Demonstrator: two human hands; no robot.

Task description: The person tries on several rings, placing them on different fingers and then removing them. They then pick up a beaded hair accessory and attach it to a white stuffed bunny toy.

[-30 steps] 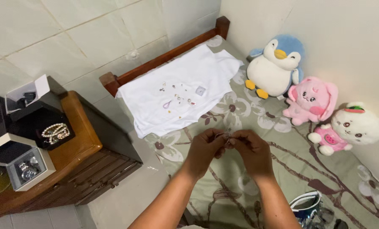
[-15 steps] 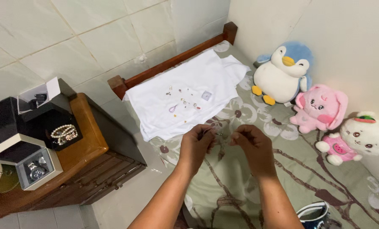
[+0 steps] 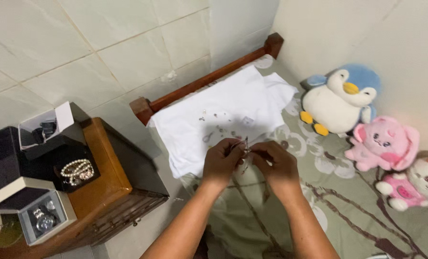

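The person stands by the bed, and both hands meet over the near edge of the white cloth (image 3: pixel 223 108). The left hand (image 3: pixel 222 160) and the right hand (image 3: pixel 275 163) are pinched together on a very small metal piece (image 3: pixel 246 144), thin and maybe pointed upward; it is too small for me to say what it is exactly. So neither hand is free: each one grips this little piece with the fingertips, and the other fingers are curled.

On the cloth, behind the hands, lie many small jewellery bits (image 3: pixel 223 122), spread loosely and apart from each other.

I think the main danger is that the little piece slips out of the fingertips. It is held over the flowered bedsheet (image 3: pixel 348 192), just at the border of the cloth, and on such a busy pattern a small thing is hard to find again. It can also roll off the near side of the bed toward the floor, between the bed and the wooden side table (image 3: pixel 104 158).

Another danger: a wrist or forearm brushes the cloth and pulls it, and then the loose bits slide together or fall off.

The plush penguin (image 3: pixel 341 98) and the pink plush toy (image 3: pixel 384 144) sit well apart, and the pearl bracelet (image 3: pixel 77 170) on the table is not near the hands.
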